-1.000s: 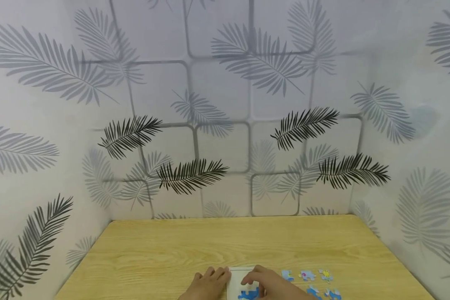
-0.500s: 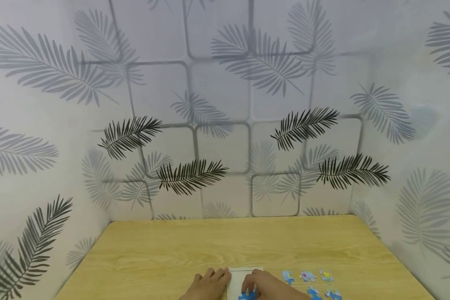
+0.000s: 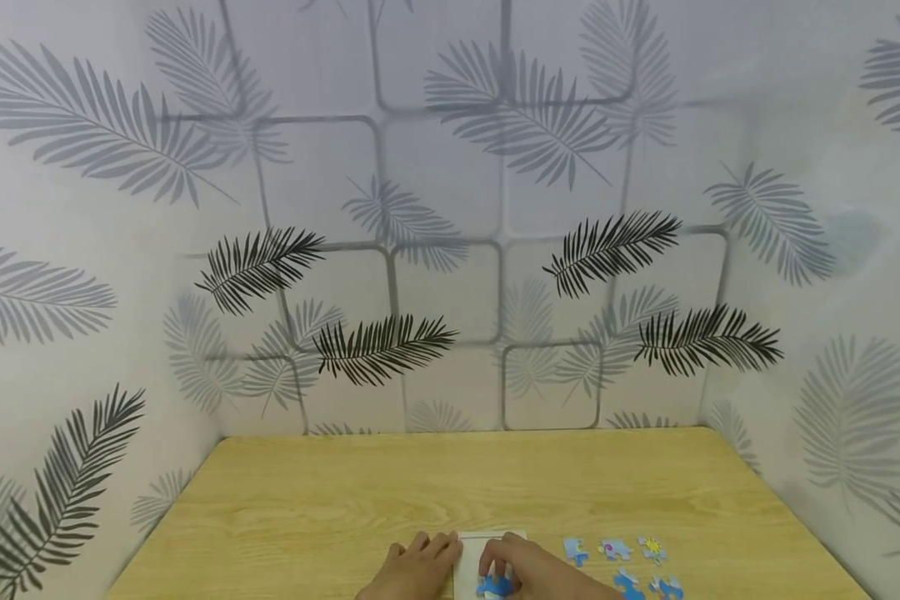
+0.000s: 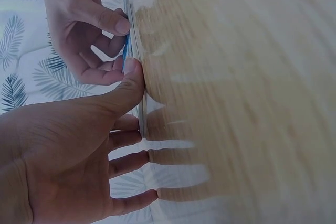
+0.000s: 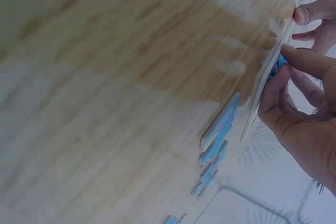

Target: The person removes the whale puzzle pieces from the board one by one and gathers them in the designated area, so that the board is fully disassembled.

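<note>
A pale, shallow puzzle board (image 3: 468, 557) lies on the wooden table, cut off by the bottom edge of the head view. My right hand (image 3: 532, 570) bends over it, its fingertips pinching a blue jigsaw piece (image 3: 495, 586) down against the board. Fingers cover part of that piece in the right wrist view, where only a bit of blue (image 5: 283, 60) shows. On the board's left side rests my left hand (image 3: 412, 570). Its thumb (image 4: 130, 66) touches the board's edge, and its other fingers reach fairly straight to the tabletop.
Several loose jigsaw pieces lie right of the board, among them a sun piece (image 3: 652, 549), a pink-swirl piece (image 3: 615, 550) and a blue piece (image 3: 627, 584). The wood-grain table (image 3: 360, 483) ends at a leaf-patterned wall (image 3: 450, 292).
My right hand's fingers have drawn in and come down onto the blue piece, shifting it slightly on the board. My left hand has stayed at the board's edge.
</note>
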The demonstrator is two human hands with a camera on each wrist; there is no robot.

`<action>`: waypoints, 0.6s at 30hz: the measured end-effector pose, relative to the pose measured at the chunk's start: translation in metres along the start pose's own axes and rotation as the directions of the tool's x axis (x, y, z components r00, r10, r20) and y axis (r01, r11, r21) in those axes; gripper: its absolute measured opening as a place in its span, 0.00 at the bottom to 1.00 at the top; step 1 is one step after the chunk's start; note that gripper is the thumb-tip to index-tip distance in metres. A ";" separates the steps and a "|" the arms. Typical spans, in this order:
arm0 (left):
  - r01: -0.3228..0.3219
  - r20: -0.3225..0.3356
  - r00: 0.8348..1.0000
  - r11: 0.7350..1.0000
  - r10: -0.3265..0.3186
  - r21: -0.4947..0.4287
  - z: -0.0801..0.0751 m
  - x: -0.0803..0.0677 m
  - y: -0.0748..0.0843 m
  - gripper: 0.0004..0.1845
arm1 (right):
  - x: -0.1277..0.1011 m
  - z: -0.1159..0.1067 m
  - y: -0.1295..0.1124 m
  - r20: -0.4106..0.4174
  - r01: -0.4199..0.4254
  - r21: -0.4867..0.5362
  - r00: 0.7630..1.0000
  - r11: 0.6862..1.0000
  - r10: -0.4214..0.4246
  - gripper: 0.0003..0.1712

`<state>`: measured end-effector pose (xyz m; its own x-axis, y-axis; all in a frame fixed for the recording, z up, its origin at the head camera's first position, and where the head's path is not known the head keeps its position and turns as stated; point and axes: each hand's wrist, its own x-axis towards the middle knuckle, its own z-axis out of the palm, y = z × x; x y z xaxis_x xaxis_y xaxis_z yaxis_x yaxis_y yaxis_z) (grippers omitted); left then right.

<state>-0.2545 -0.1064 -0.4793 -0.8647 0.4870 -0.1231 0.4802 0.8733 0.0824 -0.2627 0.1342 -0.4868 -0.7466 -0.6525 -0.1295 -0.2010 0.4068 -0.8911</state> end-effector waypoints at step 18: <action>-0.031 -0.012 0.999 0.999 0.031 -0.032 0.000 -0.001 0.001 0.54 | -0.005 -0.005 -0.005 -0.034 0.114 -0.134 0.992 0.984 -0.120 0.11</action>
<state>-0.2527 -0.1061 -0.4786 -0.8513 0.5134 -0.1082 0.5018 0.8569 0.1179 -0.2605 0.1384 -0.4794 -0.7384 -0.6744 -0.0067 -0.3683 0.4115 -0.8337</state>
